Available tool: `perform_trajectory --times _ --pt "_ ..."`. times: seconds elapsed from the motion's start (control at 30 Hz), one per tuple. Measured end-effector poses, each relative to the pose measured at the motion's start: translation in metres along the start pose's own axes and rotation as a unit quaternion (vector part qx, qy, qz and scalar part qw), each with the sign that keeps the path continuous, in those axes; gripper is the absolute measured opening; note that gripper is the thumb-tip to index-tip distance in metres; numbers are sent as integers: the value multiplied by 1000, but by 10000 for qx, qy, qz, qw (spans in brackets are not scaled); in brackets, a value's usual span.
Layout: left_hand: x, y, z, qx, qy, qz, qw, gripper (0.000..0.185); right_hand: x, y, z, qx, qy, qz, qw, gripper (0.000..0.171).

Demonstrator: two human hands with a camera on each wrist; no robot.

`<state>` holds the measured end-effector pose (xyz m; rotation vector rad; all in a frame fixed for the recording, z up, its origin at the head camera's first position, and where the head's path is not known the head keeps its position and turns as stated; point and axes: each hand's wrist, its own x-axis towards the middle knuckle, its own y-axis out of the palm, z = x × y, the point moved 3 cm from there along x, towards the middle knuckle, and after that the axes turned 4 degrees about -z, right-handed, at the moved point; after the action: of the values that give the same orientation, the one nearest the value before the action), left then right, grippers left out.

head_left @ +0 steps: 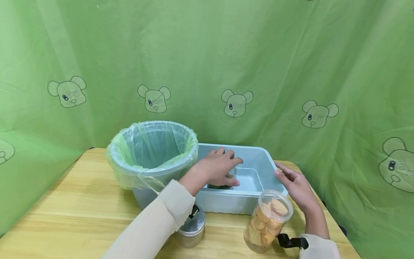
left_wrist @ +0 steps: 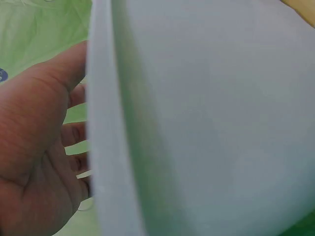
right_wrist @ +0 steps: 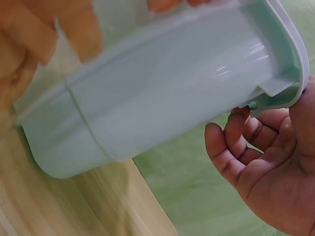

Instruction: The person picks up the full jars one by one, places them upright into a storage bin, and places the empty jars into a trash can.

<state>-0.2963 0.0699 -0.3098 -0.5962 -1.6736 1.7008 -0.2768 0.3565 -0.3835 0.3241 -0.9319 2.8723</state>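
Note:
A pale blue plastic tub (head_left: 268,158) stands on the wooden table (head_left: 81,212). My left hand (head_left: 220,167) reaches down into it and its fingers curl over a small clear jar (head_left: 221,186) on the tub's floor. In the left wrist view the palm of the left hand (left_wrist: 34,147) shows beside the tub wall (left_wrist: 197,123), which hides the fingers. My right hand (head_left: 292,180) holds the tub's right end. In the right wrist view the right hand (right_wrist: 266,162) has its thumb on the rim and its fingers curled under the lip of the tub (right_wrist: 162,98).
A round bin with a green bag liner (head_left: 152,154) stands against the tub's left side. A metal canister (head_left: 192,228) and a clear jar of biscuits (head_left: 266,221) stand near the table's front edge. Green cloth hangs behind.

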Motion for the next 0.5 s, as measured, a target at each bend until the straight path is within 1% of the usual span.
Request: perform_trajectory --times 0.23,0.37,0.5 --pt "-2 -13 -13 202 259 -178 9993 72 1 -1 1 17 -83 -11 10000 60" --pt "-3 -18 -20 349 384 -266 9983 73 1 -1 1 58 -125 -4 9999 60" --pt "-5 -21 -29 446 496 -277 9974 72 1 0 0 109 -107 53 9999 60"
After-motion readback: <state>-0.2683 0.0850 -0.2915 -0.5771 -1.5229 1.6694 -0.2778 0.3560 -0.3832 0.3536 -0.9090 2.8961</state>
